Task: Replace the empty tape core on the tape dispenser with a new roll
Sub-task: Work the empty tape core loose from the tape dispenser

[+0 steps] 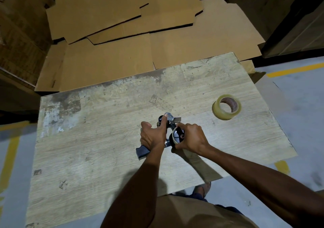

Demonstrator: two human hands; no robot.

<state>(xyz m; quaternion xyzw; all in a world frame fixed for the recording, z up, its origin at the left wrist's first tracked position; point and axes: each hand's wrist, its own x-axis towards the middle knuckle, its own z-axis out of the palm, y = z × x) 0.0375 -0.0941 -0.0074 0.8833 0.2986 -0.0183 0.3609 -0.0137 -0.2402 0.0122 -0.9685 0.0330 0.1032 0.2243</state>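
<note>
Behind us lie flattened cardboard sheets point(108, 61), and in front is the worn wooden table point(87, 157) where we work. Our left hand point(152, 136) grips the tape dispenser point(169, 118) near its handle, thumb stretched along the frame, holding it on the tabletop. Our right hand point(192, 136) curls around the empty core point(176, 137), which sits on the hub (not yet off, as far as we can judge). The new roll point(220, 113) waits untouched, well apart to the right, so nearly everything remains.
</note>
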